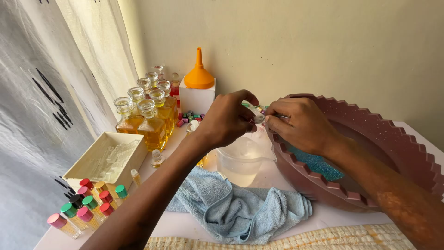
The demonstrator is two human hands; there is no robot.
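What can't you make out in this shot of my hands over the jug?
- Head view: small item between the left hand and right hand, hidden by fingers; each grip unclear.
- Basin: far side cut off by right edge.
- Box contents: blurred.
- Jug: rim partly behind hands.

Bottles (148, 115) left, funnel (199, 71) on box (196, 98) behind, towel (240, 208) before jug (240, 162), basin (370, 153) right, perhaps overlapping it.

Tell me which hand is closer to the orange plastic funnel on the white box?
The left hand. It sits just below and right of the orange plastic funnel, while the right hand is farther right, over the rim of the brown scalloped basin.
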